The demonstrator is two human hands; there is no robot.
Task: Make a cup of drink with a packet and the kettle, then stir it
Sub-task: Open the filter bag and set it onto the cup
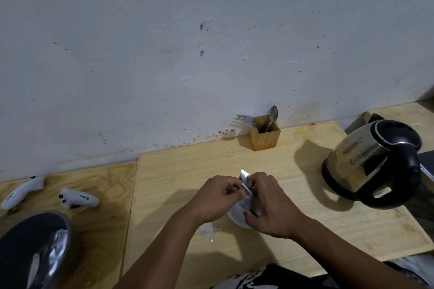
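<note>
Both hands pinch a silver packet [246, 186] right above the white cup [237, 214]: left hand [217, 197], right hand [270, 204]. Kettle [373, 162] sits right of the cup.

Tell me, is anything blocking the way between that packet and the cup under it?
Nothing visible does. Both hands, left and right, hold the silver packet right above the white cup, which they largely hide. The kettle stands off to the right.

Both bare forearms reach forward, left hand [217, 197] and right hand [270, 204] close together, fingers [231, 189] pinched.
</note>
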